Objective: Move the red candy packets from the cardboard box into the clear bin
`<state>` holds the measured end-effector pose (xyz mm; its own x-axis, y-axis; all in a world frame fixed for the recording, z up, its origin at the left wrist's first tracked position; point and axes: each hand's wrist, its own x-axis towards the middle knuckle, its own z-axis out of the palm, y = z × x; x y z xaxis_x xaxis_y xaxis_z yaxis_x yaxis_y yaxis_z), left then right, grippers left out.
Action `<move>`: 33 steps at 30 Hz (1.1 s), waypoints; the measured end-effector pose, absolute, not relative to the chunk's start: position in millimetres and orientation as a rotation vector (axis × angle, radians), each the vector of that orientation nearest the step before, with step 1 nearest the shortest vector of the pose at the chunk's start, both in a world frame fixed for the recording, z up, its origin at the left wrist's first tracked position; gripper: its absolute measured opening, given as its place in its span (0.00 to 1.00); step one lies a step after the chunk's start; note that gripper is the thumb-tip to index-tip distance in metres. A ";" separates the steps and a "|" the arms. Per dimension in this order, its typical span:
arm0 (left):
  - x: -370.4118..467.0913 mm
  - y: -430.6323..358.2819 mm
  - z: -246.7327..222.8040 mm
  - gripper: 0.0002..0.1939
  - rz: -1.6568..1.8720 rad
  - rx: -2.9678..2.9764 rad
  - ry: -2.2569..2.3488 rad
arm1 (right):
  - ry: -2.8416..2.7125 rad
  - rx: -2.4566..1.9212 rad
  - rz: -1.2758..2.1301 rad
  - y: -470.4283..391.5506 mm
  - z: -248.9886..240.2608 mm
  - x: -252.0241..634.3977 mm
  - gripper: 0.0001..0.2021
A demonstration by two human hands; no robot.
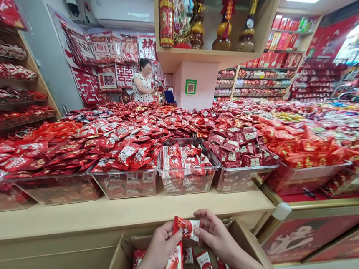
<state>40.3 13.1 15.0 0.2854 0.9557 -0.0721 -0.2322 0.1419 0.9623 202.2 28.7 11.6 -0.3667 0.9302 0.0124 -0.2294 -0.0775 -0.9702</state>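
Note:
Both hands are over an open cardboard box (250, 241) at the bottom of the head view. My left hand (161, 247) pinches red and white candy packets (173, 262), one hanging down below its thumb. Between the two hands a small red and white packet (187, 227) lies across, its right end held by the thumb and fingers of my right hand (215, 234). Under the hands, several loose packets (206, 267) lie inside the box. Straight ahead, a clear bin (188, 184) on the counter holds similar red and white packets in rows.
Clear bins heaped with red packets (131, 155) line the pale counter (126, 212). A wooden display cabinet (210, 56) overhangs the middle. At the back stands a person in a dotted top (142, 87). A white corner guard (281, 211) sits right of the box.

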 end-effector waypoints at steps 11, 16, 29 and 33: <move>53.6 2.5 7.1 0.15 0.999 1.241 0.971 | -1.608 -0.985 1.177 22.5 8.5 202.7 0.13; 50.9 -1.4 11.2 0.11 0.805 1.524 1.088 | -1.845 -1.039 1.053 18.3 13.5 201.3 0.07; 47.4 4.5 5.4 0.13 0.858 1.360 1.199 | -1.253 -1.077 1.383 26.6 5.5 198.8 0.15; 44.6 6.4 12.9 0.13 0.851 1.378 1.159 | -1.218 -1.091 1.439 26.1 11.9 200.3 0.17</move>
